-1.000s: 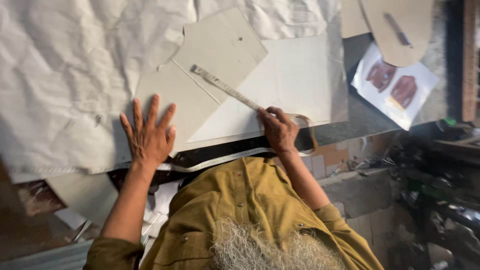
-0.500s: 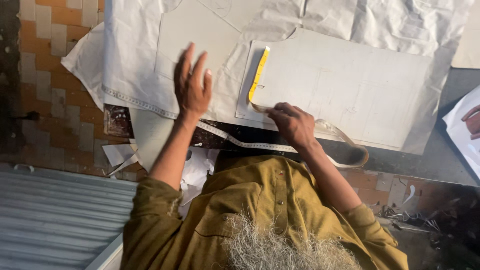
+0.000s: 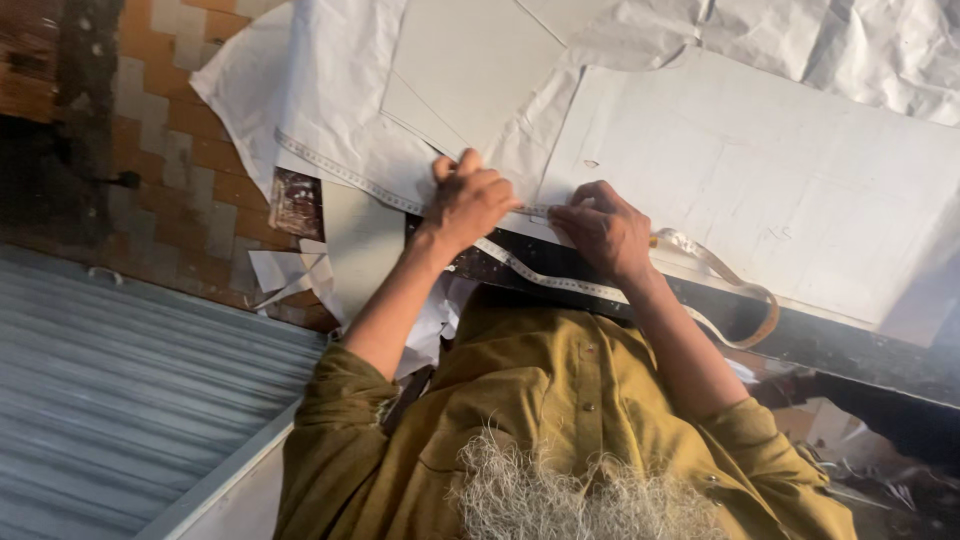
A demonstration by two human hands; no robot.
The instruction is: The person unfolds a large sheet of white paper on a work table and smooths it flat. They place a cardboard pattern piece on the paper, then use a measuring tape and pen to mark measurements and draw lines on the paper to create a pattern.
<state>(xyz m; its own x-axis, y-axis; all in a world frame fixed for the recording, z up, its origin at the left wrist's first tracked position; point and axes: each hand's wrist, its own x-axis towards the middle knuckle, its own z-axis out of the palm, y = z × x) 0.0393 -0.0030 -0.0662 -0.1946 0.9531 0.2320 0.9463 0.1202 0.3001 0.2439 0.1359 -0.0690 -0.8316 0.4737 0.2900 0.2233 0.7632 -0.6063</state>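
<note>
The left hand has come off the paper and joined the right hand at mid-frame, both pinching the tape.

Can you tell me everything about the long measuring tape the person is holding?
The measuring tape is a thin, soft, pale strip with small dark marks along it. It lies stretched flat along the near edge of the white paper. The left hand and the right hand press it down close together. Its spare length curls off the table edge in a loose loop, where it looks brownish.
</note>
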